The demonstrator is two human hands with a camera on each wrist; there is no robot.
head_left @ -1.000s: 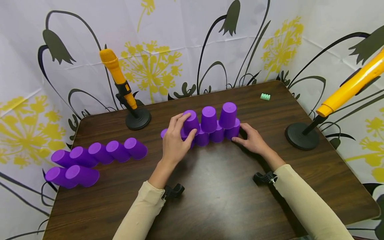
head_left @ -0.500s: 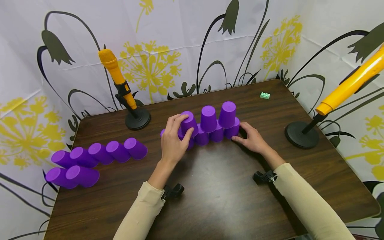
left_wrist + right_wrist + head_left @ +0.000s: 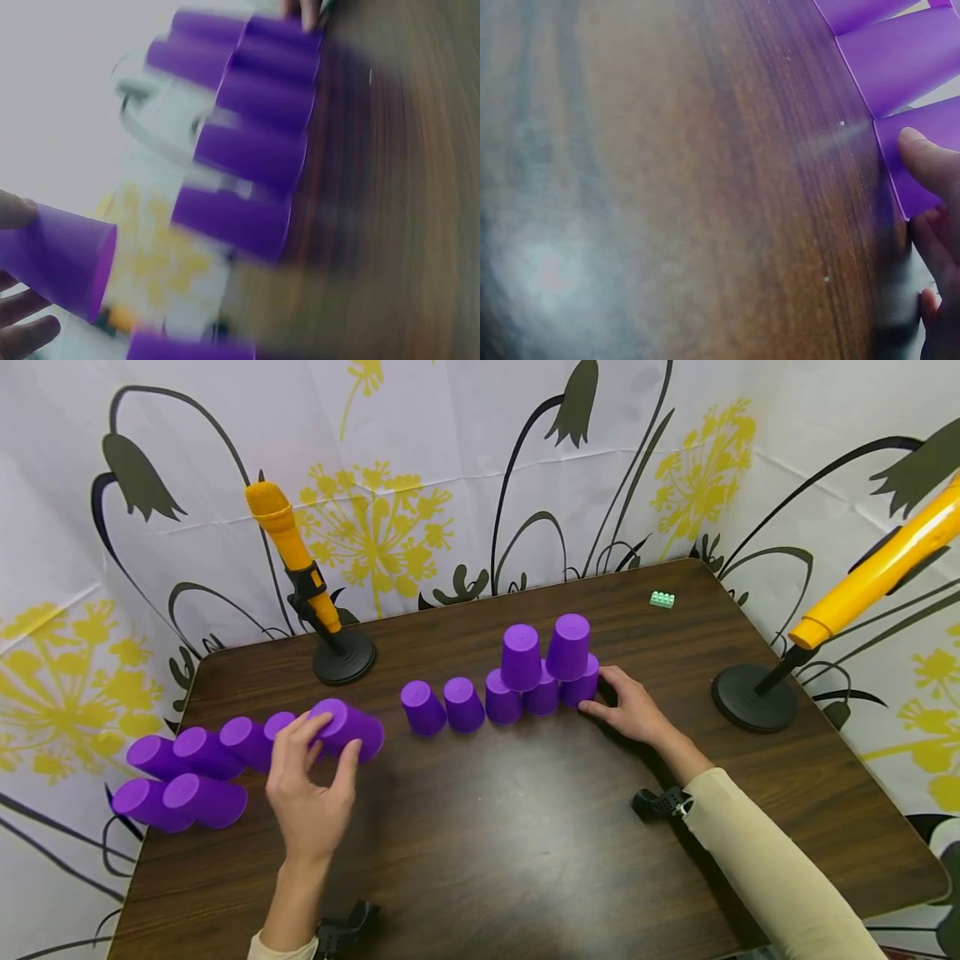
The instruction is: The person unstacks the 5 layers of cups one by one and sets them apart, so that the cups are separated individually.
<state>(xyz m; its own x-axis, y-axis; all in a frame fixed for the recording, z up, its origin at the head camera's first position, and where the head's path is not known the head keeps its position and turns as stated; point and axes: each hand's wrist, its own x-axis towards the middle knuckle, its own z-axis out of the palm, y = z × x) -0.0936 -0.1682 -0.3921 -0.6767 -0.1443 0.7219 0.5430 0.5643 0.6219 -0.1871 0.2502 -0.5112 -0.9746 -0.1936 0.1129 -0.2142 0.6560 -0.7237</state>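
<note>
A purple plastic cup (image 3: 362, 727), bottom up, is held between the thumb and fingers of my left hand (image 3: 306, 797). In the head view it overlaps the right end of the left cup row; the left wrist view shows the same cup (image 3: 60, 259) raised beside the row on the table. My right hand (image 3: 630, 708) grips the rightmost bottom cup (image 3: 585, 683) of the middle row, its thumb (image 3: 930, 161) on the near side. Two cups (image 3: 521, 657) sit upside down on the right part of that row, while the two left cups (image 3: 463, 704) carry nothing.
Several purple cups (image 3: 201, 752) stand in a row at the left, with two more cups (image 3: 206, 799) nearer. A yellow microphone (image 3: 285, 531) on a black stand is behind; another yellow microphone (image 3: 870, 577) leans in at right. A green toy brick (image 3: 662, 600) lies near the back edge.
My left hand has lifted the leftmost upper cup off the middle row and carried it left to the other row. My right hand has stayed at the end cup.
</note>
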